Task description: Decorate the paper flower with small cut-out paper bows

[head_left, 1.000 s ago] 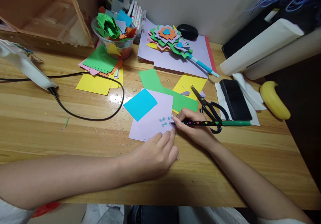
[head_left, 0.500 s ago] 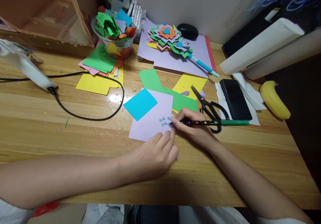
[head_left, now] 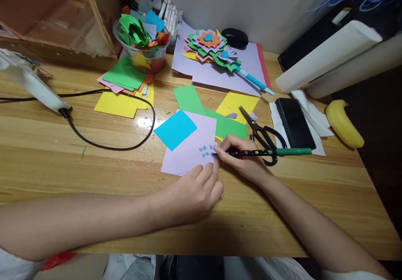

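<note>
My right hand [head_left: 240, 156] is closed in a writing grip round a felt-tip pen [head_left: 293, 151], black-patterned with a green end. Its tip meets a lilac paper [head_left: 205, 126] near the lower right, beside several small teal bow-like marks [head_left: 203, 149]. My left hand [head_left: 199, 190] is curled, fingertips pressing the near edge of that paper close to the pen tip; its thumb is partly hidden. A blue paper rectangle [head_left: 176, 130] lies over the lilac paper's left part. Black-handled scissors [head_left: 262, 131] lie just beyond my right hand, partly covered by the pen.
Green paper [head_left: 230, 124] and yellow paper [head_left: 234, 102] lie behind. Farther back are a layered paper flower [head_left: 209, 41], a tub of scraps [head_left: 153, 56] and stacked paper [head_left: 124, 75]. A phone [head_left: 295, 123] and banana [head_left: 344, 123] sit right; a black cable [head_left: 125, 149] loops left.
Both hands, the pen and the papers keep almost the same places. The view has shifted very slightly; any fresh pen stroke is too small to make out.
</note>
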Action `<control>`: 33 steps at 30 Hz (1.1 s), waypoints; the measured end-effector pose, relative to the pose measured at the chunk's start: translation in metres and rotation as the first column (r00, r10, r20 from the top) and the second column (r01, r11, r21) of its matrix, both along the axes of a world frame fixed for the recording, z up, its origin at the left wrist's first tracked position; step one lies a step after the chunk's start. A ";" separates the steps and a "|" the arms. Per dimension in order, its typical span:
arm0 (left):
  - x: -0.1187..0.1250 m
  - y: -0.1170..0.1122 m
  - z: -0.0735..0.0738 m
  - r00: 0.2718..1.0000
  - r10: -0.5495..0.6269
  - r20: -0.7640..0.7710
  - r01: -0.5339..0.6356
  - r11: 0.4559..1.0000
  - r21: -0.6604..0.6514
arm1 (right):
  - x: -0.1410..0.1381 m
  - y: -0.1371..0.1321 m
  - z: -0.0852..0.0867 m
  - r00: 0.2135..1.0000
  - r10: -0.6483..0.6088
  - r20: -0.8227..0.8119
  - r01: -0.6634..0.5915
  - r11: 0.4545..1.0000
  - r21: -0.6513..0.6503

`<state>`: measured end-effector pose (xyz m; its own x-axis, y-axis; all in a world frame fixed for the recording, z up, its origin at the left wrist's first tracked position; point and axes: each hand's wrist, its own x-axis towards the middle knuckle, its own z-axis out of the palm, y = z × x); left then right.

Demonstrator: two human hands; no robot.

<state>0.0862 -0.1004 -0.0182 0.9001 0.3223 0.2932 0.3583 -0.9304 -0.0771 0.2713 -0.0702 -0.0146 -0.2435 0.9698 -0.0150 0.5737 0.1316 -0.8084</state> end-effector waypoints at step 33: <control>0.000 -0.001 -0.001 1.000 -0.014 -0.005 0.014 1.000 -0.003 | 0.002 0.001 -0.002 0.999 -0.032 -0.019 0.032 0.998 0.050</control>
<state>0.0858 -0.1012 -0.0193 0.9058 0.3107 0.2882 0.3451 -0.9354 -0.0764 0.2729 -0.0694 -0.0170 -0.2121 0.9765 0.0380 0.5631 0.1539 -0.8119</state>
